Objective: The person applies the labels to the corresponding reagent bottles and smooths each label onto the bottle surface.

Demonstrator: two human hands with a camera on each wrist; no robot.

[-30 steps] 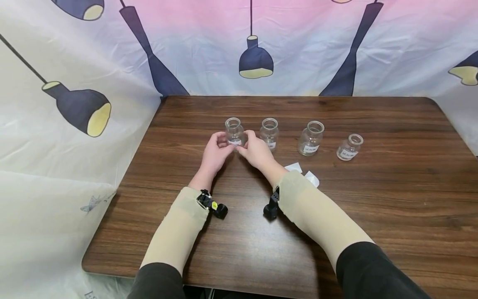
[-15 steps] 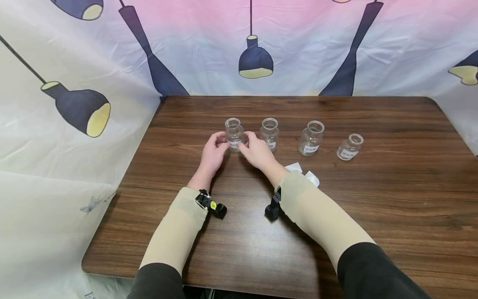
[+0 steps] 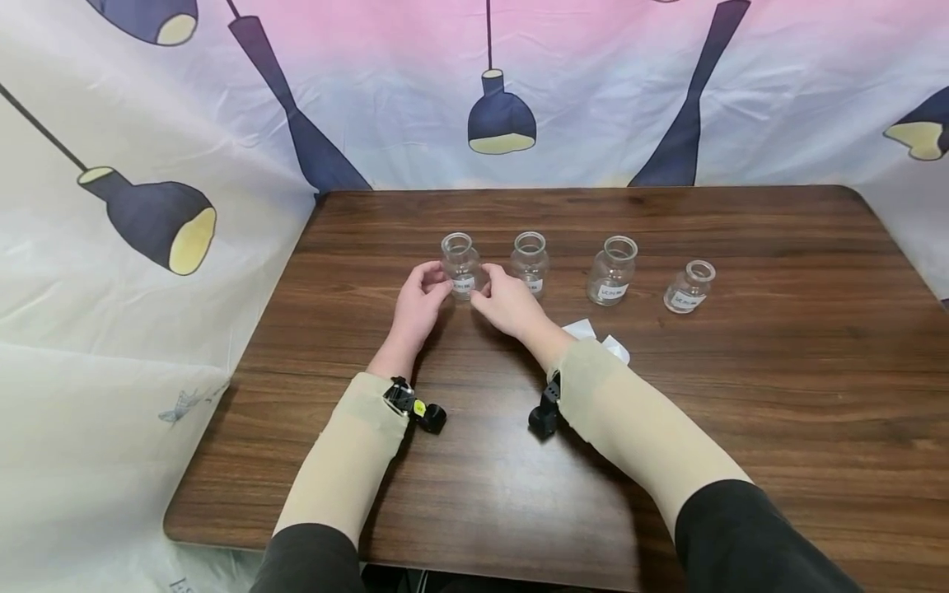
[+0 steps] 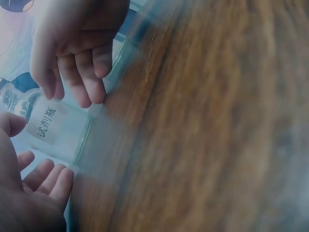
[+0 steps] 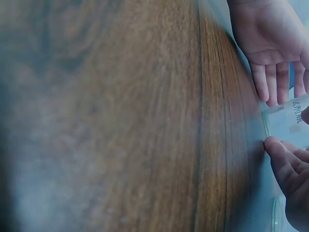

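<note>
A clear glass reagent bottle (image 3: pixel 461 262) stands upright on the table between my two hands. Its white label (image 4: pixel 46 123) carries printed characters and faces me. On the left side, my left hand (image 3: pixel 417 303) has its thumb and fingers spread loosely beside the bottle. My right hand (image 3: pixel 513 306) lies on the other side, fingers relaxed near the glass and thumb tip by the bottle's lower part. Neither hand wraps around it; whether any fingertip touches the glass I cannot tell. A second labelled bottle (image 3: pixel 530 257) stands just behind my right hand, partly covered by it.
Further right stand a wide labelled bottle (image 3: pixel 612 272) and a smaller one (image 3: pixel 689 287). Two white paper scraps (image 3: pixel 581 329) lie by my right forearm, partly hidden. The brown wooden table (image 3: pixel 778 395) meets a patterned cloth (image 3: pixel 415 99) at its back edge.
Both thumbs were on the bottle's label a second ago; they have drawn back and the label now shows fully. The head view has shifted slightly. The other bottles stay put.
</note>
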